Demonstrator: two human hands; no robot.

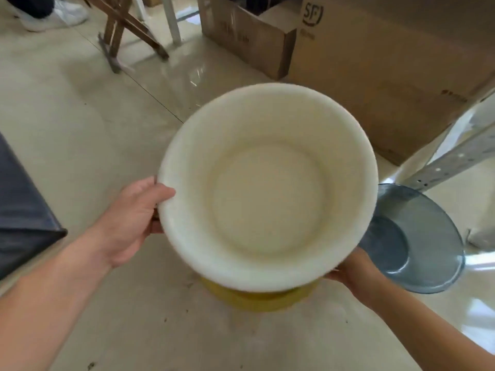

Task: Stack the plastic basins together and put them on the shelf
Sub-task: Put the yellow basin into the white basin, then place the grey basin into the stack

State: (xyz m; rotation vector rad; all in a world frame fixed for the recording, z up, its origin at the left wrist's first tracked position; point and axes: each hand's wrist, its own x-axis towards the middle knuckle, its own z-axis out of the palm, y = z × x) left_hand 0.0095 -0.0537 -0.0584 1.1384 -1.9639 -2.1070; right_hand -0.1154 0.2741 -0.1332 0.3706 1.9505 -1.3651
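Note:
I hold a round white plastic basin (267, 188) in the air in both hands, its open side up and slightly blurred. My left hand (134, 220) grips its left rim with the thumb on top. My right hand (356, 274) holds the lower right rim from beneath, mostly hidden by the basin. Directly under the white basin a yellow basin (257, 299) sits on the floor, only its near edge showing. A translucent blue basin (417, 250) lies on the floor to the right, partly covered by the white one.
Large cardboard boxes (375, 62) stand at the back right. A grey perforated metal shelf post (455, 159) slants in at the right. A wooden stand (126, 28) and a person's white shoe (56, 17) are at the back left. Dark fabric (24, 204) lies at the left edge.

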